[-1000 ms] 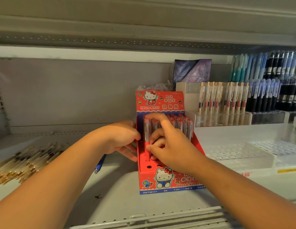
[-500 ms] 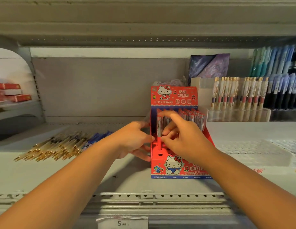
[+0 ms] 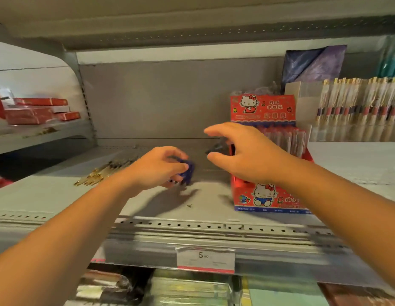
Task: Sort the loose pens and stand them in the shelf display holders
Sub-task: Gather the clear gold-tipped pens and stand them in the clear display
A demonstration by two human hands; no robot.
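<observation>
While reaching over the shelf lip [image 3: 192, 226], curling the left hand [image 3: 158, 167] around a blurred bunch of blue pens [image 3: 187, 171] just above the shelf floor. Holding the right hand [image 3: 242, 154] spread and empty, fingers apart, just right of that bunch and touching the red display box [image 3: 269, 198]. Lying farther left, well apart from both hands: gold-tipped loose pens [image 3: 104, 172].
</observation>
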